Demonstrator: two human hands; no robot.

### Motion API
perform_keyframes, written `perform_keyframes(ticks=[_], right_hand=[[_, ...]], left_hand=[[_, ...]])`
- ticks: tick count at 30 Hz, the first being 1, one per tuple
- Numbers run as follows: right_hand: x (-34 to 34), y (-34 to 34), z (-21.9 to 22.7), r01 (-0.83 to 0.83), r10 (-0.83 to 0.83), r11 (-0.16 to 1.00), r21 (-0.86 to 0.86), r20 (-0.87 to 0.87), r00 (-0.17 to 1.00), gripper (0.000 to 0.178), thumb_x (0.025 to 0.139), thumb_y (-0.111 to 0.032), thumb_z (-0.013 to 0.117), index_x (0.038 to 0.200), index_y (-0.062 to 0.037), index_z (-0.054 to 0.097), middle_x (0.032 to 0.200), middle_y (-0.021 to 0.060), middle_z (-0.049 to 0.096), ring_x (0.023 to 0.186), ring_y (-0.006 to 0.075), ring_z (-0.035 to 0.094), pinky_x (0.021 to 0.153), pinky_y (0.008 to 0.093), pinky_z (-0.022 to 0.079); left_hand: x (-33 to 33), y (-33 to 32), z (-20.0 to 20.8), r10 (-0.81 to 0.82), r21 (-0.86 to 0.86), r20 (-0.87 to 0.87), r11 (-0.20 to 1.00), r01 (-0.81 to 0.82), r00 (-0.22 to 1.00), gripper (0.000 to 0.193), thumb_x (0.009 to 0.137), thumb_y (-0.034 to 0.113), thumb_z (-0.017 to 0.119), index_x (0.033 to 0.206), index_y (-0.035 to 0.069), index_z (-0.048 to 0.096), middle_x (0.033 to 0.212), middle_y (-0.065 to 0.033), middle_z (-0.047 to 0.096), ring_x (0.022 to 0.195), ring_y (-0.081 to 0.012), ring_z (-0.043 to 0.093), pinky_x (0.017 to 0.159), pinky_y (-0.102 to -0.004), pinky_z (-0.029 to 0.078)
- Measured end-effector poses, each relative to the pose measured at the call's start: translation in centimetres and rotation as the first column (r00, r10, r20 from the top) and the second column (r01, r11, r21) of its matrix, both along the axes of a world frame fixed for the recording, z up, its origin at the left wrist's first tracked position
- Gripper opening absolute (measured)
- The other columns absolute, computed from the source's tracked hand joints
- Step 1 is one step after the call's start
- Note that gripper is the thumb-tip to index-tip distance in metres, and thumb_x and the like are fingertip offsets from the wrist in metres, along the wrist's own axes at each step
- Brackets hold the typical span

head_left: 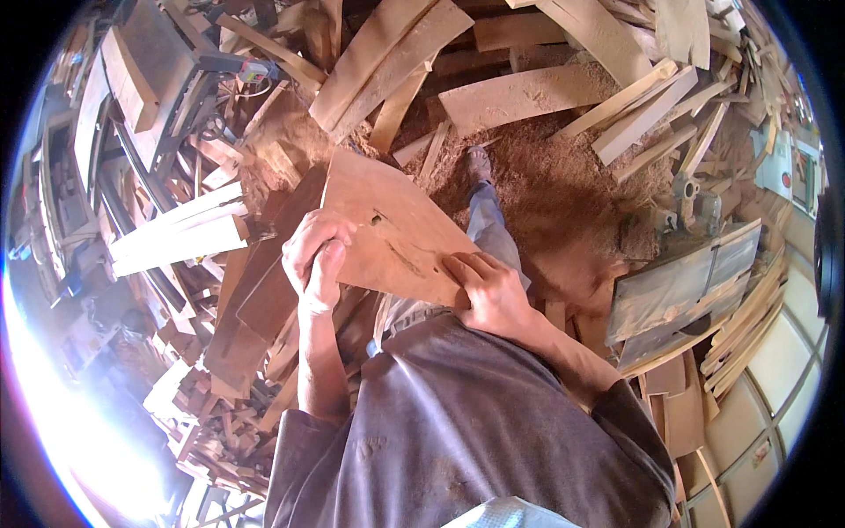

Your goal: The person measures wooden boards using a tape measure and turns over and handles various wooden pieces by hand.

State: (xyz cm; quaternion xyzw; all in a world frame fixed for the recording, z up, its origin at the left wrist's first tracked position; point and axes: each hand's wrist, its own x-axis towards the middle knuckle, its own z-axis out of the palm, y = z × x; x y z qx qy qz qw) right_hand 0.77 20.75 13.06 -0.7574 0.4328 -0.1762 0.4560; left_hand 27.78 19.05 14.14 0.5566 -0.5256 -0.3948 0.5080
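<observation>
A broad wooden board (396, 211) is held up in front of my waist, tilted, with a dark knot hole and a long crack on its face. My left hand (319, 255) wraps round its left edge, fingers curled over. At the lower right corner my right hand (488, 289) grips it, fingers lying on the face and the thumb hidden beneath. Darker planks (264, 304) lean just beyond my left forearm.
Rough planks (528, 95) lie piled ahead over sawdust (563, 207). At the left stands a machine table (158, 79) bearing a wood block. A flat machine table (687, 286) is at the right, beside stacked strips (748, 339). Offcuts (229, 431) heap at lower left.
</observation>
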Motion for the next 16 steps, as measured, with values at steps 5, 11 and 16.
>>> perform_keyframes(ticks=[5,11,16], right_hand=[[0.46,-0.39,0.19,0.011,-0.011,1.000,-0.005,0.011,1.000,0.052,0.062,0.000,0.059,0.114,0.0062,0.063,0.108,0.0220,0.067,0.098,0.0372,0.066,0.085,0.0418,0.056],[0.64,-0.37,-0.19,0.010,-0.009,0.999,-0.036,0.019,1.000,0.052,0.061,0.000,0.061,0.113,0.0064,0.063,0.108,0.0220,0.067,0.098,0.0376,0.066,0.085,0.0420,0.056],[0.44,-0.71,-0.11,0.011,-0.011,1.000,0.002,-0.007,1.000,0.054,0.060,-0.002,0.063,0.114,0.0043,0.064,0.109,0.0207,0.068,0.100,0.0370,0.067,0.088,0.0417,0.055]], left_hand=[[0.39,0.14,-0.49,0.009,0.015,0.036,1.000,-0.009,0.999,0.034,0.086,0.027,0.057,0.081,-0.007,0.057,0.079,-0.0146,0.059,0.074,-0.0226,0.057,0.068,-0.0331,0.045],[0.55,0.45,-0.76,0.047,0.031,0.008,0.998,-0.047,0.999,0.034,0.088,0.028,0.058,0.082,-0.006,0.058,0.080,-0.0140,0.060,0.075,-0.0238,0.058,0.068,-0.0347,0.045],[0.74,-0.15,-0.60,-0.008,0.036,0.039,0.999,0.007,0.999,0.032,0.089,0.029,0.060,0.092,-0.002,0.062,0.081,-0.0144,0.061,0.076,-0.0221,0.059,0.069,-0.0367,0.046]])
